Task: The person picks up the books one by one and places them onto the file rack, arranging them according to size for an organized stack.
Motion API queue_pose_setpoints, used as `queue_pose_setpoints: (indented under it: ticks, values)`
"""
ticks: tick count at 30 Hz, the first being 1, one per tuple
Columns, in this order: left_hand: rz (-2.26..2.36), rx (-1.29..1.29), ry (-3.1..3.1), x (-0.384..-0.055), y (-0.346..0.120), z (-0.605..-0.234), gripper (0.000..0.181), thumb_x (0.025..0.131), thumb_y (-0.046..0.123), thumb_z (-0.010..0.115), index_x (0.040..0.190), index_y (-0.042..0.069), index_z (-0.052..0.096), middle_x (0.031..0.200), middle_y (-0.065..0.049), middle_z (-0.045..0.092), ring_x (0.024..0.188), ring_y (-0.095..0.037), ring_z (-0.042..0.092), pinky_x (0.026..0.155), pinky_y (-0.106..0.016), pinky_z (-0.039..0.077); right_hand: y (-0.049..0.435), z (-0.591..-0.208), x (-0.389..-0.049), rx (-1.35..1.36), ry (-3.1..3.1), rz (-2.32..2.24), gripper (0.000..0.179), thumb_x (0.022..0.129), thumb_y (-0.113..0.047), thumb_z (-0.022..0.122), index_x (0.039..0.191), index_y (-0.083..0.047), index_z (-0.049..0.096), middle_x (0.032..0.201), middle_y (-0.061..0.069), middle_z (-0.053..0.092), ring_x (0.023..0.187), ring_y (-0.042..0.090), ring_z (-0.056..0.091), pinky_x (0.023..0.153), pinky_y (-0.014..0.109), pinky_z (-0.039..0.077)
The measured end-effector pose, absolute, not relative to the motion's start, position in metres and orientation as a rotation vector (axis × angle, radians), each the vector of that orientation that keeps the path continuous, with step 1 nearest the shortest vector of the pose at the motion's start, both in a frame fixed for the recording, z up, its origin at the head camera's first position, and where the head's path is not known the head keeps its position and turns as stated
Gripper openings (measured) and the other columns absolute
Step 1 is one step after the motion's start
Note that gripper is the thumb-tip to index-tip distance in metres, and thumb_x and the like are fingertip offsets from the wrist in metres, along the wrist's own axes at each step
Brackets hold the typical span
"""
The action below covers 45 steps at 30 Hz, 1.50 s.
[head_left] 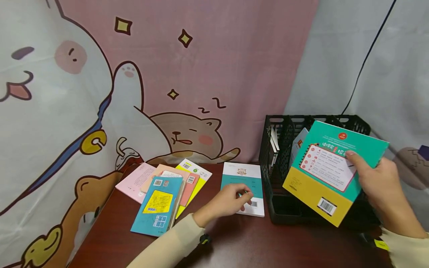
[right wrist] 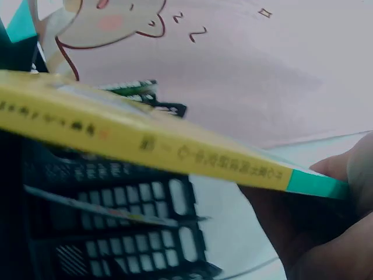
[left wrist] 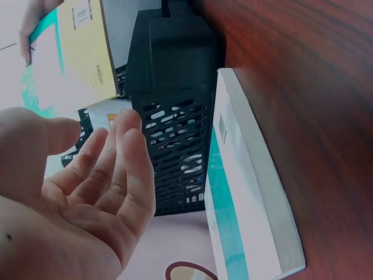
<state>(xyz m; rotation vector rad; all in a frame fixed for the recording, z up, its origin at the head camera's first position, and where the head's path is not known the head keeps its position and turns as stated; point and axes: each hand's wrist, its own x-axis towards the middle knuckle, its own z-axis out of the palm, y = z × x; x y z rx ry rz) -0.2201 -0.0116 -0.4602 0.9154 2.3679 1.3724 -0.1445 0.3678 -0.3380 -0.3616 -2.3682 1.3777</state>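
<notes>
A green and yellow book (head_left: pixel 311 178) is tilted in front of the black basket (head_left: pixel 285 219), gripped at its right edge by my right hand (head_left: pixel 378 182), thumb across the cover. In the right wrist view the yellow spine (right wrist: pixel 192 157) crosses above the basket's slotted dividers. My left hand (head_left: pixel 231 199) hovers over a white and teal book (head_left: pixel 242 171) lying on the table left of the basket. Its fingers are loosely bent with nothing between them, as the left wrist view of the hand (left wrist: pixel 99 186) shows. Other books stand inside the basket.
On the table's left lie several overlapping books: a blue one (head_left: pixel 171 186) on top, a pink one (head_left: pixel 137 182) and a yellow one (head_left: pixel 204 172). A patterned curtain (head_left: pixel 214 74) hangs behind the table. A black cable (head_left: pixel 365 59) runs down behind the basket.
</notes>
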Motion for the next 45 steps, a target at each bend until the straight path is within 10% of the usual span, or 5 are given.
queue_pose_setpoints:
  ticks: [3, 10, 27, 34, 45]
  values:
    - [1.37, 0.922, 2.355, -0.218, -0.008, -0.461, 0.02, 0.114, 0.033, 0.063, 0.112, 0.019, 0.077, 0.1, -0.003, 0.082, 0.067, -0.009, 0.074, 0.06, -0.024, 0.056, 0.373, -0.328, -0.14, -0.461, -2.417, 1.246, 0.064, 0.115, -0.05, 0.051, 0.152, 0.001, 0.051, 0.078, -0.037, 0.057, 0.061, -0.005, 0.067, 0.052, 0.026, 0.061]
    - [1.355, 0.908, 2.324, -0.213, 0.012, -0.46, 0.025, 0.114, 0.038, 0.061, 0.123, 0.019, 0.075, 0.111, 0.0, 0.078, 0.073, -0.013, 0.075, 0.059, -0.024, 0.053, 0.383, -0.313, -0.134, -0.48, -2.462, 0.988, 0.067, 0.118, -0.041, 0.045, 0.153, 0.016, 0.047, 0.131, 0.05, 0.06, 0.056, -0.011, 0.054, 0.045, 0.016, 0.05]
    - [1.153, 0.894, 2.451, -0.205, 0.049, -0.47, 0.066, 0.111, 0.047, 0.066, 0.17, 0.033, 0.04, 0.166, 0.002, 0.055, 0.101, 0.001, 0.068, 0.086, -0.025, 0.057, 0.371, -0.311, -0.151, -0.451, -2.327, 0.741, 0.058, 0.116, -0.033, 0.045, 0.146, 0.015, 0.058, 0.123, 0.052, 0.065, 0.084, 0.067, 0.071, 0.041, 0.005, 0.032]
    - [1.042, 0.953, 2.526, -0.204, 0.053, -0.473, 0.065, 0.111, 0.046, 0.066, 0.169, 0.034, 0.041, 0.165, 0.006, 0.054, 0.102, 0.0, 0.065, 0.086, -0.024, 0.054, 0.385, -0.33, -0.174, -0.434, -2.221, 0.778, 0.056, 0.114, -0.035, 0.051, 0.145, 0.009, 0.065, 0.123, 0.047, 0.069, 0.06, -0.036, 0.028, 0.045, 0.002, 0.028]
    - [0.964, 1.033, 2.602, -0.202, 0.056, -0.474, 0.069, 0.112, 0.047, 0.063, 0.173, 0.027, 0.037, 0.176, 0.0, 0.043, 0.12, -0.006, 0.071, 0.114, -0.034, 0.055, 0.392, -0.365, -0.212, -0.373, -2.158, 0.828, 0.055, 0.11, -0.038, 0.06, 0.137, 0.009, 0.071, 0.115, 0.043, 0.074, 0.066, -0.036, 0.034, 0.054, 0.001, 0.029]
